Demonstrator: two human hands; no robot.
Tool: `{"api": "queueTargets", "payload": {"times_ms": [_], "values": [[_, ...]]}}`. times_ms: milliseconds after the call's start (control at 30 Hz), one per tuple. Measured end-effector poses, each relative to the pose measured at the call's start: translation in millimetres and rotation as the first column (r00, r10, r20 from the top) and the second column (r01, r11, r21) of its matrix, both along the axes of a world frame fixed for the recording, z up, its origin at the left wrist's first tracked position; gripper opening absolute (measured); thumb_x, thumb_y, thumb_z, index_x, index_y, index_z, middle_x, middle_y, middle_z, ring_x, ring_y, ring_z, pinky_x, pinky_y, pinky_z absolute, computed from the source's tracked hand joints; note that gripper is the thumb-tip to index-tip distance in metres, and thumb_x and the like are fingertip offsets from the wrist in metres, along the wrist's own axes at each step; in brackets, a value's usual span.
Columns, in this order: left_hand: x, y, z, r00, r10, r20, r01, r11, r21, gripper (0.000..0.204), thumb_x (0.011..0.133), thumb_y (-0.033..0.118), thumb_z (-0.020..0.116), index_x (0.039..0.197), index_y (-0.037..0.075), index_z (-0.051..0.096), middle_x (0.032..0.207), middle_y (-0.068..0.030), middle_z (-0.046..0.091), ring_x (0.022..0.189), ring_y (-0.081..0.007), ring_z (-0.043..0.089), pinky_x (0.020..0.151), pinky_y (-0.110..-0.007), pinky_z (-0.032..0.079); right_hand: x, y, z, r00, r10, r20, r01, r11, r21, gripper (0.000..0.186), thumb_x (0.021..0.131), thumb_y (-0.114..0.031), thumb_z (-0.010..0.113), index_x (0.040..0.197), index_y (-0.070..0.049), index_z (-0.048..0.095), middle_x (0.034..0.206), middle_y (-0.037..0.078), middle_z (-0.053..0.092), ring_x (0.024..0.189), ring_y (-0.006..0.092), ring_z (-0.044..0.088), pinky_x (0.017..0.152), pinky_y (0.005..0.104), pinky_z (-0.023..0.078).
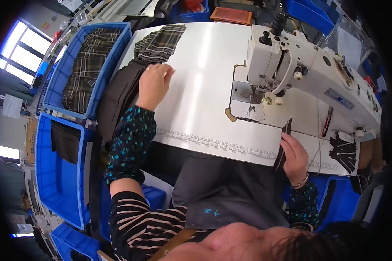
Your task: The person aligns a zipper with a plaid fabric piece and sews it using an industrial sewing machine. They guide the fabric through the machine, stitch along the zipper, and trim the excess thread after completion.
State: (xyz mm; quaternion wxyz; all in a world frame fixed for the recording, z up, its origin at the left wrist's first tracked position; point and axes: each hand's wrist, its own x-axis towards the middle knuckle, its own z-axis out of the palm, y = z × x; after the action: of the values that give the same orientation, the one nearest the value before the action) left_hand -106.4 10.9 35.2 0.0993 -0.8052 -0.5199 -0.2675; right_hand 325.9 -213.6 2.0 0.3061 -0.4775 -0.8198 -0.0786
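My left hand [154, 86] is over the left part of the white table, its fingers curled closed. It is beside a stack of dark fabric pieces [117, 98] and just below a pile of plaid fabric pieces [163, 43]; whatever its fingers may hold is hidden. At the table's front edge, my right hand [295, 157] grips a narrow dark zipper [286, 127], whose upper end points toward the sewing machine [265, 65]. The machine's needle and presser foot [252, 93] stand over a metal plate, apart from both hands.
A bunch of dark zippers [345, 153] lies at the table's right end, near a red-and-black slim tool [327, 122]. Blue bins hold plaid pieces [89, 65] and dark pieces [66, 141] on the left. A printed ruler [222, 148] runs along the front edge.
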Motion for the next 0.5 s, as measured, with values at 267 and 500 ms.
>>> {"api": "queueTargets", "payload": {"times_ms": [267, 500], "values": [[-0.9, 152.2, -26.4, 0.931, 0.304, -0.202, -0.315, 0.949, -0.024, 0.027, 0.098, 0.031, 0.067, 0.096, 0.005, 0.073, 0.097, -0.0161, 0.076, 0.098, -0.0385, 0.072, 0.084, -0.049, 0.058, -16.4, 10.5, -12.9, 0.998, -0.06, -0.005, 0.059, 0.988, -0.142, 0.037, 0.076, 0.005, 0.063, 0.112, 0.003, 0.07, 0.126, 0.014, 0.069, 0.112, 0.0365, 0.069, 0.094, 0.0444, 0.059], [-16.3, 187.5, -18.3, 0.855, 0.492, -0.165, -0.503, 0.864, -0.026, 0.028, 0.089, 0.029, 0.064, 0.092, 0.005, 0.079, 0.099, -0.0201, 0.078, 0.096, -0.0427, 0.075, 0.086, -0.053, 0.059, -18.9, 13.9, -9.4, 0.999, -0.041, 0.006, 0.041, 0.994, -0.104, 0.038, 0.074, 0.005, 0.065, 0.111, 0.003, 0.07, 0.125, 0.014, 0.07, 0.112, 0.0353, 0.07, 0.091, 0.043, 0.06]]}}
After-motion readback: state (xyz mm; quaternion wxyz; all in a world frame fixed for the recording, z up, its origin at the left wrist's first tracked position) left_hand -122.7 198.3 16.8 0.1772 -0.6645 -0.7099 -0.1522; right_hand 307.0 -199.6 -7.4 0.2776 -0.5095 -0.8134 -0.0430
